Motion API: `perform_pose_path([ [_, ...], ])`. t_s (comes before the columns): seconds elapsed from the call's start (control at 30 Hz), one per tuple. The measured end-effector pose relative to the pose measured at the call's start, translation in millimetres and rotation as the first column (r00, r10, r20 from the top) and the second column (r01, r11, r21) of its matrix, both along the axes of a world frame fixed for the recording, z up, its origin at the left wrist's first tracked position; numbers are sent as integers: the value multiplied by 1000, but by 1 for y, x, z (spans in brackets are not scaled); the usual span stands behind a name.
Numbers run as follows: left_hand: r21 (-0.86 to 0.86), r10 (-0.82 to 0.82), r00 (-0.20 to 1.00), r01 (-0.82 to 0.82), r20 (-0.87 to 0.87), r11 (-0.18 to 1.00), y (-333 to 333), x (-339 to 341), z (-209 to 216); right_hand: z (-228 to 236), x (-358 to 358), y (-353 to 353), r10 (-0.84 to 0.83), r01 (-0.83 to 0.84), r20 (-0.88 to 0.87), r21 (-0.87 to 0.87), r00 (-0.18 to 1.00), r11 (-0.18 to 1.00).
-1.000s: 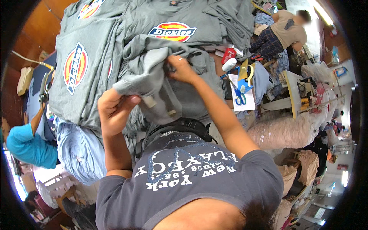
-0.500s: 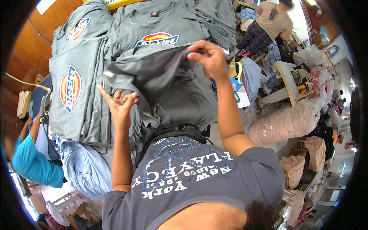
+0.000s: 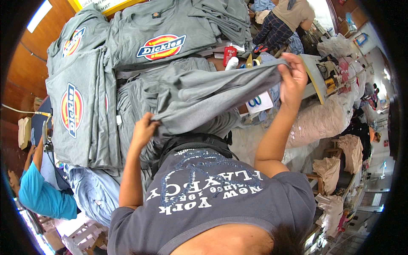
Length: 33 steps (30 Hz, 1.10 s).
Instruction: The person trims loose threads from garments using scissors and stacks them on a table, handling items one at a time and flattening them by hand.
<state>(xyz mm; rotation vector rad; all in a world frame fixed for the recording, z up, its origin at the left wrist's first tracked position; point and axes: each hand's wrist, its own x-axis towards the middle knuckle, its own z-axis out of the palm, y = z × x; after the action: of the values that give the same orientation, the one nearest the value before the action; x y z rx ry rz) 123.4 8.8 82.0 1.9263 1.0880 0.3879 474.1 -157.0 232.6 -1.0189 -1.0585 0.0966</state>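
Note:
A grey T-shirt (image 3: 216,93) is stretched slantwise in front of me, its cloth drawn into long folds. My right hand (image 3: 293,80) is raised and pinches its far right end. Lower down, my left hand (image 3: 144,131) has its fingers closed on the near left edge. Beneath the cloth lies a loose grey pile (image 3: 131,100) of similar garments. Left of it rises a folded stack of grey T-shirts (image 3: 87,140) with a coloured oval print on top. Another printed grey T-shirt (image 3: 127,36) lies flat on the stack behind.
A red box (image 3: 229,55) and a white bottle (image 3: 232,64) stand beyond the held cloth. Large wrapped bundles (image 3: 318,123) fill the right side. A co-worker in a blue shirt (image 3: 42,191) is at left; another in checked trousers (image 3: 274,29) stands at the far right.
My right hand has swung right, pulling the T-shirt out long. My left hand, formerly with fingers spread, has moved slightly right and closed on the cloth. The view has shifted somewhat.

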Motion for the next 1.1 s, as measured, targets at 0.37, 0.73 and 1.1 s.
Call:
perform_pose_path([
  [0.37,-295,192,691,33,697,955,115,-47,67,-44,40,32,148,-212,-574,-46,805,976],
  [0.73,-883,623,686,63,377,465,20,-32,-33,-173,37,-7,-241,-43,-251,-771,938,635],
  [1.1,-94,230,780,-216,581,972,111,-61,103,-39,78,7,157,-293,-325,-429,933,854],
])
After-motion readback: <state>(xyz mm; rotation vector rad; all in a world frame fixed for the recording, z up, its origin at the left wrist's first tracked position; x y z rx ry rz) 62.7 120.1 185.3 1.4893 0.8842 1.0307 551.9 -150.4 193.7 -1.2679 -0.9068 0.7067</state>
